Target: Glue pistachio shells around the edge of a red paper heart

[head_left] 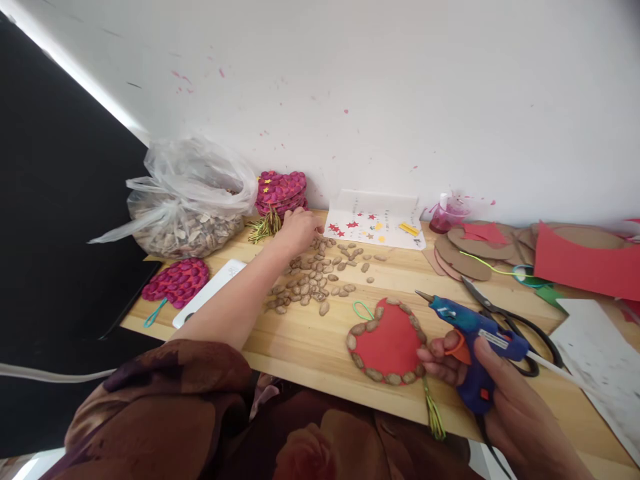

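My right hand is closed around the handle of a blue hot glue gun, fingers by its orange trigger. The gun's nozzle points left, and a white glue stick projects from its back. Just left of this hand lies a red heart, its edge lined with peanut shells, with a green loop and a yellow-green tassel. My left hand reaches to the far side of a spread of loose peanut shells. Its fingers are curled downward; the fingertips and anything between them are hidden.
At the left are a tied plastic bag of shells, a magenta shell-covered piece and a white phone. Stacked magenta pieces and a paper with star stickers stand behind. Scissors, cardboard cutouts and red sheets lie right.
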Motion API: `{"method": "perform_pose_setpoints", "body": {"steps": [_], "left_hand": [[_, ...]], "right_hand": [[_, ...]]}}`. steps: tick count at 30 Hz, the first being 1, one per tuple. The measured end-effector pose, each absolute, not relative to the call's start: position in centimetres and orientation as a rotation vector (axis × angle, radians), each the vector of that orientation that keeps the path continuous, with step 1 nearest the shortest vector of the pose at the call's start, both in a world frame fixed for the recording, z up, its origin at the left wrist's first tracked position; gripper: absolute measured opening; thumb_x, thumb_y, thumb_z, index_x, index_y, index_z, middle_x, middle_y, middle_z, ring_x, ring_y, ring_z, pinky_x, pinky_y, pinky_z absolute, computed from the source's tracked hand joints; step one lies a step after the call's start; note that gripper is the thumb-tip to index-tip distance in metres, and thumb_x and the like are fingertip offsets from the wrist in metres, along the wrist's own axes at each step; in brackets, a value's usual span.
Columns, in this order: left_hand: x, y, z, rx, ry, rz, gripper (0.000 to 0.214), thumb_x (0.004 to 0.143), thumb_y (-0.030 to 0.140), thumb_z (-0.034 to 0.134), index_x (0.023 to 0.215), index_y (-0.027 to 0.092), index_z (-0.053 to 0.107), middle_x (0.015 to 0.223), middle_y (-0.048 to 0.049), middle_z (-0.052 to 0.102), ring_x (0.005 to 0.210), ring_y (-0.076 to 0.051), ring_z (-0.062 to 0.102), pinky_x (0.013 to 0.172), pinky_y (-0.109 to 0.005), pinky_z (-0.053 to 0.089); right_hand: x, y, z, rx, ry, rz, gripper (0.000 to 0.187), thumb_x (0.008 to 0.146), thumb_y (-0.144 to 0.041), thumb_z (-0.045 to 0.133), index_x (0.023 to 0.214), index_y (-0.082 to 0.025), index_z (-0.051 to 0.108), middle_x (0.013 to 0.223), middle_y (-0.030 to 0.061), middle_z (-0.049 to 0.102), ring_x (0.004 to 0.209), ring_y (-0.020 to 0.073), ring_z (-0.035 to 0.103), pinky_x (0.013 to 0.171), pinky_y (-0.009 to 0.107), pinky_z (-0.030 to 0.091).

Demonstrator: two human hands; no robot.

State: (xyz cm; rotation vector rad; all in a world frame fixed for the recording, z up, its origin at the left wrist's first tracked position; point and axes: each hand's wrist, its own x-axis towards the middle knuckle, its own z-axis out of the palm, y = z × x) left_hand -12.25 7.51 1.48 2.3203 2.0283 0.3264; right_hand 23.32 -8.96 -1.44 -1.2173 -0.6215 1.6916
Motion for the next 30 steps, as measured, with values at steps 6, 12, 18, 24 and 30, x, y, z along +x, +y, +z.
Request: {"method": "perform_pose_setpoints", "body": {"steps": [6, 12, 18, 24, 30], "left_hand": [[-12.5, 7.6, 1.3, 2.285, 2.119, 0.247, 0.016, 0.087, 0.025, 0.064, 0.085, 0.019, 0.078, 0.106, -0.0165, 0.075, 0.111, -0.036, 0.055, 0.093, -0.049, 0.035], [-13.1, 7.6, 1.6, 2.241, 2.190, 0.224, 0.023, 0.091, 0.024, 0.056, 0.095, 0.020, 0.079, 0.113, -0.0144, 0.076, 0.114, -0.036, 0.056, 0.093, -0.050, 0.036], [-13.1, 7.9, 1.5, 2.281, 2.124, 0.130, 0.017, 0.085, 0.023, 0.064, 0.090, 0.023, 0.081, 0.108, -0.0113, 0.077, 0.112, -0.033, 0.057, 0.093, -0.046, 0.038], [-13.1, 8.1, 0.7, 2.306, 2.125, 0.140, 0.019, 0.085, 0.022, 0.062, 0.087, 0.023, 0.081, 0.106, -0.0124, 0.076, 0.111, -0.034, 0.057, 0.093, -0.047, 0.039], [-13.1, 7.1, 2.1, 2.293, 2.204, 0.267, 0.020, 0.088, 0.024, 0.060, 0.091, 0.020, 0.079, 0.110, -0.0128, 0.076, 0.115, -0.035, 0.058, 0.097, -0.050, 0.040]], "right_hand": [[23.6, -9.0, -1.7, -1.247, -0.676, 1.719, 0.034, 0.070, -0.049, 0.087, 0.079, -0.018, 0.076, 0.082, 0.0085, 0.076, 0.084, 0.0299, 0.079, 0.077, 0.035, 0.067], [24.0, -9.0, -2.2, -1.269, -0.648, 1.732, 0.033, 0.074, -0.050, 0.084, 0.078, -0.019, 0.075, 0.086, 0.0098, 0.077, 0.083, 0.0303, 0.079, 0.077, 0.036, 0.067], [24.2, -9.0, -2.5, -1.270, -0.658, 1.725, 0.034, 0.073, -0.051, 0.084, 0.079, -0.019, 0.075, 0.085, 0.0099, 0.076, 0.085, 0.0308, 0.079, 0.076, 0.036, 0.067], [23.7, -9.0, -2.0, -1.260, -0.671, 1.703, 0.035, 0.069, -0.051, 0.087, 0.079, -0.019, 0.076, 0.085, 0.0097, 0.075, 0.082, 0.0299, 0.078, 0.072, 0.035, 0.067], [23.5, -9.1, -1.6, -1.201, -0.647, 1.734, 0.030, 0.074, -0.048, 0.085, 0.081, -0.020, 0.076, 0.083, 0.0077, 0.073, 0.087, 0.0294, 0.078, 0.076, 0.036, 0.067]]}}
